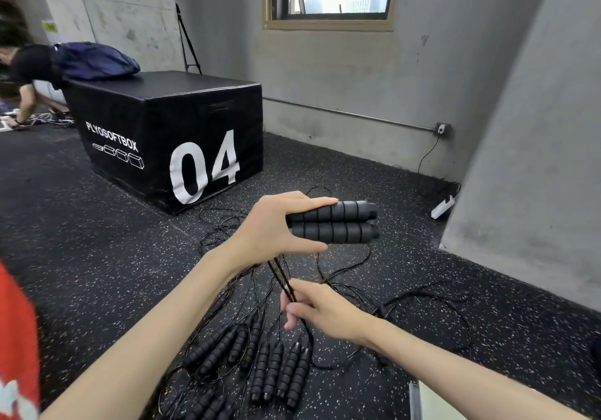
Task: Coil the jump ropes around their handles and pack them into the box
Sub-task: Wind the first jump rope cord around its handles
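My left hand (276,227) grips two black foam jump-rope handles (338,222) side by side, held level with their ends pointing right. Their thin black cords (280,273) run down from under that hand to my right hand (320,309), which pinches them just below. On the speckled floor beneath lie several more black handles (276,367) in a loose row, with thin cords (432,302) tangled and looped around them. A pale corner of what may be the box (432,400) shows at the bottom right edge.
A black plyo box marked 04 (169,133) stands ahead on the left, a blue bag (94,60) on top. Behind it another person (29,78) bends over cables. A grey pillar (533,146) rises on the right, a white power strip (443,208) at its foot.
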